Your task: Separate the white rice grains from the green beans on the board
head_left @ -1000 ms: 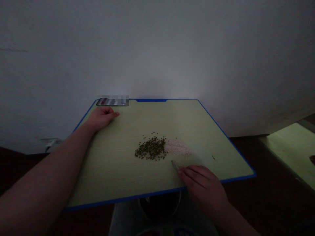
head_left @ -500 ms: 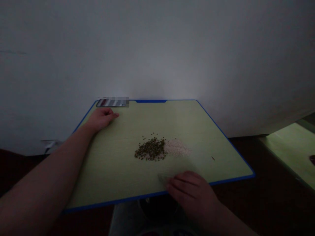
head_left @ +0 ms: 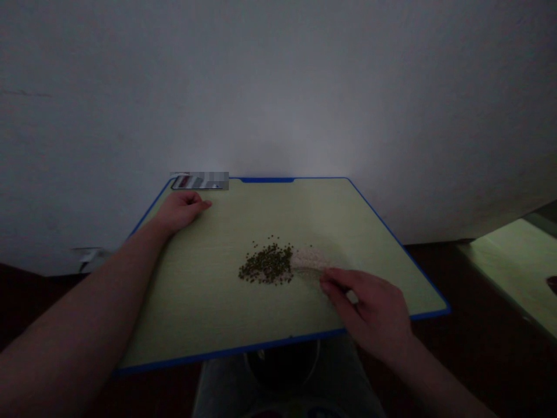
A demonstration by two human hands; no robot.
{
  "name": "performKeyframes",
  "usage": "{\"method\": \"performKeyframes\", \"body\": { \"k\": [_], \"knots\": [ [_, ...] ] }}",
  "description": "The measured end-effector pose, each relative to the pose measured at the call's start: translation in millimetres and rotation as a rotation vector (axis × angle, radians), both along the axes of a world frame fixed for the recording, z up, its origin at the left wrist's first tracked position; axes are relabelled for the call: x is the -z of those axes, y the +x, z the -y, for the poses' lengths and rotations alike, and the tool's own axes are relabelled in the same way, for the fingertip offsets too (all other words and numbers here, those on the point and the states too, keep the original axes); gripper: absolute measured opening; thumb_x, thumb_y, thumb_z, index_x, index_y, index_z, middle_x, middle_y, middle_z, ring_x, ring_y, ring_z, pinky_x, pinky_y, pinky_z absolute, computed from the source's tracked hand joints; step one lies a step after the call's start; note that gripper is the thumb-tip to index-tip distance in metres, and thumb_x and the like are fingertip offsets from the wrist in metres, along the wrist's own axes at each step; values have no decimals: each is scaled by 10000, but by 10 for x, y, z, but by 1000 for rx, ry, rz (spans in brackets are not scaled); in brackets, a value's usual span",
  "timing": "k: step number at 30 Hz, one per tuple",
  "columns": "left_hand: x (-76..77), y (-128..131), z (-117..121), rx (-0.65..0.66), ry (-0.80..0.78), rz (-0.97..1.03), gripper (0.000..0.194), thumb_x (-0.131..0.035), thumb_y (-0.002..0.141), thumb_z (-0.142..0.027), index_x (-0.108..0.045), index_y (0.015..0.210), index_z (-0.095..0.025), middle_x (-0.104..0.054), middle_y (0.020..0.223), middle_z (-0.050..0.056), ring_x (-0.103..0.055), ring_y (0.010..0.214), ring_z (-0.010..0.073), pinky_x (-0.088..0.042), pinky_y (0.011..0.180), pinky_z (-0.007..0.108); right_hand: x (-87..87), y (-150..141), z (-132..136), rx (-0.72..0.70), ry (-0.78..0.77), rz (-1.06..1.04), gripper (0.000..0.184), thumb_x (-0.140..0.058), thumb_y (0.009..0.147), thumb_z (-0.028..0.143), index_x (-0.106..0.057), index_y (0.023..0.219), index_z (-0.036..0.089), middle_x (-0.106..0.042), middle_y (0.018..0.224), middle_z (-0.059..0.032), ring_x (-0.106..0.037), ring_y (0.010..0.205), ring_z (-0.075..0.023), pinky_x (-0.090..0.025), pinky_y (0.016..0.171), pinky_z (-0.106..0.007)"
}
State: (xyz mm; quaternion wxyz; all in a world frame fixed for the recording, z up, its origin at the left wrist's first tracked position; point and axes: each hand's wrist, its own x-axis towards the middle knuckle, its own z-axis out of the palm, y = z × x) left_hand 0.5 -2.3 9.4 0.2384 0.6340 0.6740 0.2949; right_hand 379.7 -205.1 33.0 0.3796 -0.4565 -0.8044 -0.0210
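On a pale table top with a blue edge (head_left: 209,313) lies a heap of small dark green beans or seeds (head_left: 267,264). A heap of pale grains (head_left: 310,256) touches its right side. My right hand (head_left: 369,307) pinches a thin, see-through flat piece (head_left: 308,271) at the near side of the pale grains. Its exact kind is too faint to make out. My left hand (head_left: 180,210) rests loosely curled at the table's far left, just in front of a phone-like flat object (head_left: 200,183), with nothing seen in it.
Below the near edge, a dark round container (head_left: 282,363) sits between my legs. A white wall (head_left: 278,87) rises behind the table. Another pale surface (head_left: 517,267) stands at the right. A white plug or cable (head_left: 89,255) shows low at the left.
My right hand has moved from the near edge up and right to the pale grains, with the see-through piece in its fingers. The dark stick-like bit is now hidden. My left hand stays put.
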Motion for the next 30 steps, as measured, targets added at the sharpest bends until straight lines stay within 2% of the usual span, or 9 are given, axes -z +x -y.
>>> {"method": "performKeyframes", "body": {
  "k": [3, 6, 9, 13, 17, 24, 30],
  "knots": [
    [8, -6, -6, 16, 4, 7, 358, -673, 808, -466, -511, 635, -198, -420, 540, -50, -376, 582, 115, -298, 577, 281, -58, -58, -291, 85, -150, -135, 209, -619, 915, 220, -771, 1055, 193, -763, 692, 3, -654, 501, -144, -507, 496, -243],
    [29, -21, -22, 9, -4, -5, 367, -671, 805, -487, -519, 641, -196, -433, 546, -49, -382, 574, 114, -305, 574, 279, -110, -185, -546, 134, -332, -173, 239, -614, 817, 141, -774, 989, 189, -695, 604, 34, -590, 467, -126, -435, 484, -237],
    [44, -30, -39, 6, -5, 7, 369, -664, 796, -498, -522, 635, -198, -431, 547, -45, -379, 566, 115, -305, 566, 275, -163, -297, -669, 197, -427, -116, 282, -618, 759, 90, -787, 964, 181, -729, 662, 13, -628, 547, -136, -456, 568, -256],
    [28, -10, -38, -26, 14, -1, 360, -689, 741, -487, -510, 595, -211, -424, 536, -34, -384, 550, 127, -292, 548, 283, -197, -316, -655, 231, -532, -30, 309, -647, 780, 101, -819, 1029, 166, -796, 794, -40, -706, 667, -178, -506, 661, -288],
    [-11, 29, -11, -44, 5, 25, 340, -682, 741, -465, -509, 588, -215, -440, 541, -28, -382, 529, 126, -305, 546, 289, -159, -269, -643, 252, -626, 12, 334, -668, 804, 111, -827, 1096, 145, -813, 840, -64, -733, 720, -197, -542, 718, -302],
    [-14, 17, -10, -36, 29, 21, 340, -695, 733, -451, -506, 574, -218, -473, 538, -16, -410, 532, 133, -321, 544, 289, -50, -321, -751, 225, -653, 84, 348, -666, 827, 124, -826, 1134, 154, -829, 895, -80, -758, 765, -211, -572, 747, -312],
    [19, -13, -29, -17, 38, 45, 340, -689, 732, -457, -510, 568, -218, -457, 524, -24, -390, 514, 127, -316, 529, 286, -35, -397, -754, 204, -649, 127, 367, -661, 819, 118, -825, 1146, 160, -829, 890, -87, -767, 757, -228, -575, 729, -323]
  ]
}}
